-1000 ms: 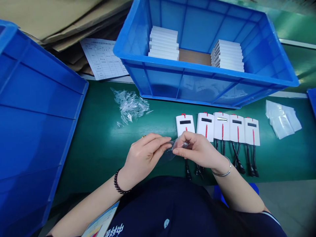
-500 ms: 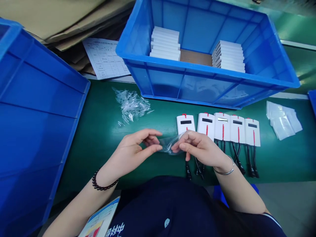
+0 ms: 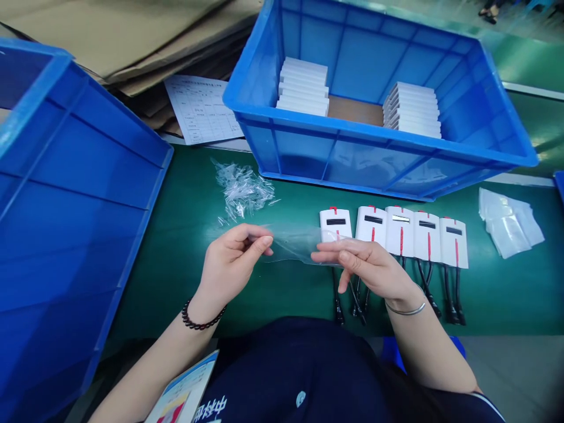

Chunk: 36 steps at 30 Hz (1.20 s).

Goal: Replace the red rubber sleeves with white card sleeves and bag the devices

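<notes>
A clear plastic film (image 3: 293, 244) is stretched flat between my two hands above the green table (image 3: 185, 276). My left hand (image 3: 233, 258) pinches its left end with thumb and fingertips. My right hand (image 3: 368, 267) pinches its right end, the other fingers extended. Just behind my right hand lies a row of several white flat units (image 3: 399, 232) with red strips, dark windows and black cables ending in plugs (image 3: 449, 296).
A big blue crate (image 3: 379, 150) at the back holds two stacks of white units on cardboard. Another blue crate (image 3: 66, 205) fills the left. A heap of crumpled clear film (image 3: 242, 188) lies mid-table, small clear bags (image 3: 509, 220) at right, a printed sheet (image 3: 200, 108) and cardboard behind.
My hands have drawn apart, the left going left, and the film that was bunched between my fingertips is now pulled out flat. The camera has shifted slightly.
</notes>
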Motion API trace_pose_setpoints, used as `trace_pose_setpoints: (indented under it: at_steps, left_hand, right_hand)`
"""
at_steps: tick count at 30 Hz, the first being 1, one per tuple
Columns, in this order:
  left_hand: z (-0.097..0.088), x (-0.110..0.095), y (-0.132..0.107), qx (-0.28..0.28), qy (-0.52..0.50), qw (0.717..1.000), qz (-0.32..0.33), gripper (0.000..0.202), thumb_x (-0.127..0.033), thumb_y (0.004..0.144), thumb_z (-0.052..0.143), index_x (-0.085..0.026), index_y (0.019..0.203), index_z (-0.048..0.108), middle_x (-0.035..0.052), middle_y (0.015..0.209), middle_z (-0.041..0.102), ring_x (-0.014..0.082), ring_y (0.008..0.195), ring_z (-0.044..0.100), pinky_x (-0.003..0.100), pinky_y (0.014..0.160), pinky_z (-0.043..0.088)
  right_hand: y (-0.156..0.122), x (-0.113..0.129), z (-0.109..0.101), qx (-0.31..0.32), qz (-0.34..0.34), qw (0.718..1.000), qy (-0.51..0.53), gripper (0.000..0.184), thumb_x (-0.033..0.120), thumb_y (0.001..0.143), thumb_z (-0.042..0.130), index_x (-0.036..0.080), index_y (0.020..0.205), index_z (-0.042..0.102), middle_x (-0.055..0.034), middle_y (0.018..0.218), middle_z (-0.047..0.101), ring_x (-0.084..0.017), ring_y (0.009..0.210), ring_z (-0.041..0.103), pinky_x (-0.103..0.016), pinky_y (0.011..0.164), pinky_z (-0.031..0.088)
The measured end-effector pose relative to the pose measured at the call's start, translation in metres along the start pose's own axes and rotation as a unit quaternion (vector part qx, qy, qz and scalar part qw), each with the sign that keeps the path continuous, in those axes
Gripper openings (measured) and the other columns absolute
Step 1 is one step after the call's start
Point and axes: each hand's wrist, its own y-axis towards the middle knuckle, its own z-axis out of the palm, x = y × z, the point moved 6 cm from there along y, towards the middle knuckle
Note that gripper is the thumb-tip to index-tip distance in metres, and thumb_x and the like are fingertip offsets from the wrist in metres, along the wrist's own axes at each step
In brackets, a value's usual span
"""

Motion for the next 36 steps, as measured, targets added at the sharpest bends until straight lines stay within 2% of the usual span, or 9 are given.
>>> trace_pose_setpoints:
  at_steps: [8, 12, 14, 17, 21, 23, 26, 30, 36]
  left_hand:
    - [-0.002, 0.0, -0.003, 0.043, 0.058, 0.996, 0.047, 0.023, -0.034, 0.092, 0.057, -0.02, 0.078, 0.069, 0.0023, 0.07, 0.069, 0.0154, 0.067, 0.066, 0.027, 0.065, 0.054]
    - [-0.003, -0.012, -0.003, 0.053, 0.21, 0.973, 0.083, 0.043, -0.046, 0.083, 0.066, -0.019, 0.116, 0.065, 0.0102, 0.109, 0.071, 0.0261, 0.097, 0.067, 0.037, 0.08, 0.055]
    - [0.011, -0.027, -0.005, 0.116, 0.264, 0.947, 0.143, 0.056, -0.046, 0.079, 0.07, -0.02, 0.128, 0.059, 0.0109, 0.121, 0.067, 0.03, 0.107, 0.063, 0.041, 0.086, 0.053]
    - [0.038, -0.041, -0.007, 0.267, 0.237, 0.918, 0.174, 0.021, -0.036, 0.087, 0.056, -0.024, 0.096, 0.07, 0.0028, 0.089, 0.073, 0.0212, 0.079, 0.068, 0.03, 0.069, 0.052]
    - [0.038, -0.038, 0.008, 0.273, 0.148, 0.945, 0.106, 0.034, -0.05, 0.084, 0.057, -0.025, 0.066, 0.071, 0.0007, 0.068, 0.071, 0.0173, 0.061, 0.067, 0.021, 0.055, 0.049]
    - [0.032, -0.021, 0.013, 0.263, 0.111, 0.958, 0.04, 0.034, -0.058, 0.076, 0.065, -0.027, 0.067, 0.075, 0.0011, 0.071, 0.073, 0.0189, 0.064, 0.069, 0.021, 0.057, 0.052]
    - [0.027, 0.01, 0.012, 0.263, 0.076, 0.961, -0.049, 0.033, -0.061, 0.07, 0.07, -0.029, 0.072, 0.078, 0.0013, 0.075, 0.074, 0.0193, 0.065, 0.07, 0.021, 0.06, 0.055]
    - [0.034, 0.025, 0.011, 0.263, 0.076, 0.96, -0.063, 0.033, -0.063, 0.069, 0.071, -0.031, 0.075, 0.078, 0.0003, 0.081, 0.075, 0.0191, 0.07, 0.069, 0.022, 0.066, 0.056]
    - [0.039, 0.014, 0.015, 0.259, 0.125, 0.957, -0.023, 0.037, -0.069, 0.066, 0.069, -0.034, 0.073, 0.077, -0.0018, 0.081, 0.074, 0.0194, 0.074, 0.069, 0.022, 0.07, 0.054]
  right_hand:
    - [-0.003, -0.008, -0.001, 0.031, 0.04, 0.998, 0.041, 0.046, 0.042, 0.1, 0.049, 0.037, 0.145, 0.045, -0.0069, 0.152, 0.046, -0.027, 0.118, 0.065, -0.015, 0.043, 0.056]
    - [-0.006, -0.003, 0.005, 0.037, 0.058, 0.997, -0.036, 0.049, 0.045, 0.1, 0.048, 0.034, 0.147, 0.044, -0.0075, 0.147, 0.052, -0.021, 0.104, 0.072, -0.016, 0.048, 0.058]
    - [-0.006, 0.001, 0.019, 0.071, 0.066, 0.989, -0.112, 0.05, 0.045, 0.098, 0.051, 0.032, 0.146, 0.046, -0.0069, 0.143, 0.056, -0.015, 0.087, 0.074, -0.017, 0.051, 0.058]
    - [-0.011, 0.015, 0.033, 0.096, 0.004, 0.978, -0.187, 0.053, 0.041, 0.093, 0.06, 0.028, 0.143, 0.051, -0.0054, 0.125, 0.069, -0.014, 0.083, 0.073, -0.02, 0.061, 0.058]
    - [-0.061, 0.033, -0.044, -0.229, -0.021, 0.93, -0.288, 0.029, 0.04, 0.089, 0.065, 0.022, 0.111, 0.071, -0.0054, 0.106, 0.075, -0.019, 0.096, 0.071, -0.03, 0.08, 0.057]
    - [-0.115, 0.029, -0.102, -0.43, 0.081, 0.808, -0.394, 0.026, 0.042, 0.09, 0.06, 0.02, 0.099, 0.07, -0.0074, 0.099, 0.074, -0.022, 0.09, 0.069, -0.037, 0.082, 0.054]
    - [-0.185, -0.001, -0.162, -0.516, 0.303, 0.645, -0.476, 0.038, 0.045, 0.084, 0.063, 0.014, 0.105, 0.064, -0.0144, 0.103, 0.07, -0.03, 0.094, 0.066, -0.041, 0.078, 0.049]
    - [-0.215, -0.045, -0.183, -0.532, 0.37, 0.639, -0.415, 0.053, 0.038, 0.07, 0.074, 0.011, 0.113, 0.058, -0.0147, 0.103, 0.066, -0.032, 0.099, 0.063, -0.037, 0.078, 0.045]
    - [-0.221, -0.064, -0.186, -0.619, 0.302, 0.66, -0.3, 0.028, 0.027, 0.065, 0.066, 0.017, 0.089, 0.054, -0.0101, 0.086, 0.059, -0.027, 0.083, 0.059, -0.033, 0.069, 0.042]
